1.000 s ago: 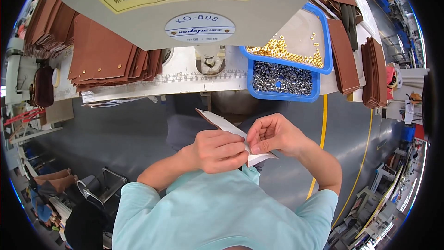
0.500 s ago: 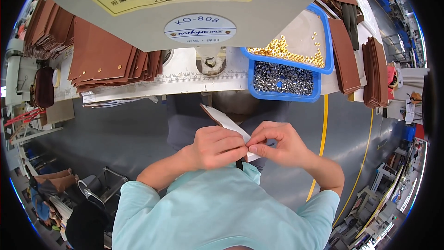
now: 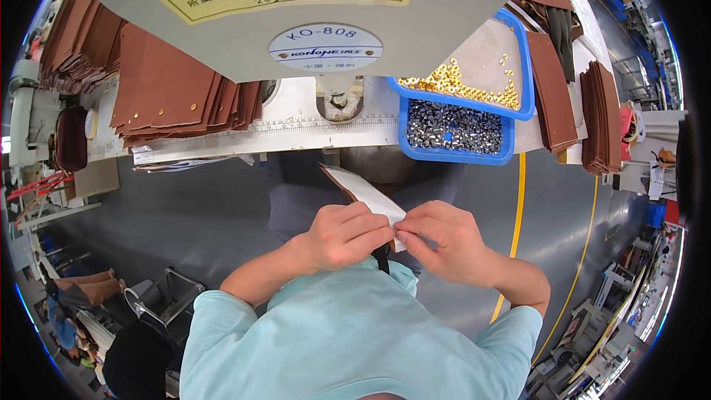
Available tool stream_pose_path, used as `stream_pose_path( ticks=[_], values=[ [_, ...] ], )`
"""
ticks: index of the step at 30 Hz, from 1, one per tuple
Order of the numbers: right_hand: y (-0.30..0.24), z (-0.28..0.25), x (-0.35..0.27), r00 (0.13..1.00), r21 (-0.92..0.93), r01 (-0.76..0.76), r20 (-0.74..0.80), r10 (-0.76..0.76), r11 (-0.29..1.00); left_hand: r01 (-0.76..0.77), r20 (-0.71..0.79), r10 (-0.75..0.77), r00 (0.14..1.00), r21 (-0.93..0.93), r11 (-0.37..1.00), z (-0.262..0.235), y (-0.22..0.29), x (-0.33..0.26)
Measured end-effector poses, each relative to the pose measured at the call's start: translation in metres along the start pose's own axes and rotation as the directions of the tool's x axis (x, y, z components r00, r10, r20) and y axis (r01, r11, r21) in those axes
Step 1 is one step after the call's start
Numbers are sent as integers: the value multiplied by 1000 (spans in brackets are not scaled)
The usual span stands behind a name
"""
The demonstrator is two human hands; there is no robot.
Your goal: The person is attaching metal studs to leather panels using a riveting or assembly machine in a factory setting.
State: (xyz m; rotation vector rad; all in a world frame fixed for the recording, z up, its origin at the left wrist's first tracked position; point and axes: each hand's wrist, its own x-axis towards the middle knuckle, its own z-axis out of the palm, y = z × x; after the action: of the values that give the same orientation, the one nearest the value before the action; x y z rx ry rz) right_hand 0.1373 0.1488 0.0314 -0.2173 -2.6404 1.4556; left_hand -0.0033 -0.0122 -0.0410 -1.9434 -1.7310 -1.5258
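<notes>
A brown leather piece [image 3: 372, 198] with a white backing side lies slanted over my lap, below the table's front edge. My left hand [image 3: 348, 235] is closed around its near part, thumb and fingers hiding that end. From the other side my right hand [image 3: 444, 243] pinches thumb and forefinger together at the same edge. The two hands' fingertips touch or nearly touch. Whether a small part is also between them cannot be made out.
A grey machine head [image 3: 252, 37] overhangs the white table [image 3: 296, 133]. To its left are stacked brown leather pieces [image 3: 167, 85] with gold studs. On its right, a blue tray [image 3: 524, 67] of gold rings overlaps a blue tray [image 3: 455, 154] of silvery parts. More leather pieces [image 3: 552, 96] lie beyond.
My right hand's fingers have shifted slightly at the leather piece's edge, with the thumb now angled lower. My left hand keeps its hold almost unmoved. The whole view has shifted slightly.
</notes>
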Motion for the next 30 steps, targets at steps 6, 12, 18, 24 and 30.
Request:
stream_pose_path(
  ticks=[6, 12, 18, 24, 30],
  values=[
    [-1, -1, -1, 993, -78, 122, 17, -121, 989, 117, 1, -117, 993, -73, 990, 0, 7, 1],
    [-1, -5, -5, 986, -90, 155, 68, -149, 984, 185, -2, -186, 982, -107, 977, 1, 15, 4],
    [-1, -5, -8, 992, -58, 122, 37, -120, 991, 207, -7, -209, 978, -110, 972, 2, 18, 5],
    [2, -7, -8, 985, 179, -151, 113, 133, 972, 193, -8, -195, 981, -108, 975, 3, 23, 5],
    [5, -8, -3, 959, 166, -251, 180, 221, 954, 188, 7, -189, 982, -107, 976, 5, 21, 4]
  ],
)
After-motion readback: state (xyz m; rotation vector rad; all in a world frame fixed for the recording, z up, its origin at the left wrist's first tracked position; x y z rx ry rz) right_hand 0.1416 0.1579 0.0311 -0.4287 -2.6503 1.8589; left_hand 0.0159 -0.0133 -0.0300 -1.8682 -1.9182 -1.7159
